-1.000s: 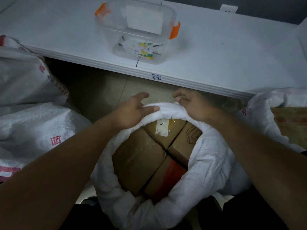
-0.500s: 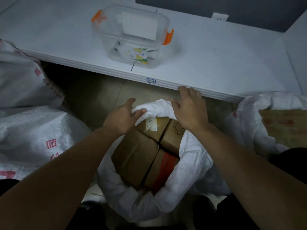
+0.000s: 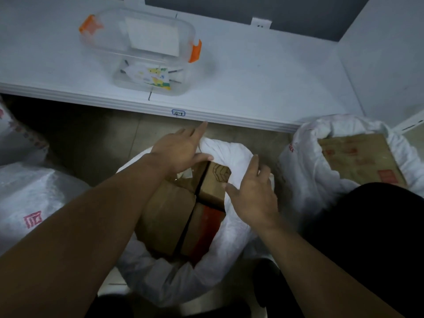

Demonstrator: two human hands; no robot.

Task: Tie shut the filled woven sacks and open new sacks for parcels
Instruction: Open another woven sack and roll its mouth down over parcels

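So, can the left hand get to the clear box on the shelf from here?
Probably yes: the left hand lies open by the edge of the shelf, and nothing stands between it and the clear box.
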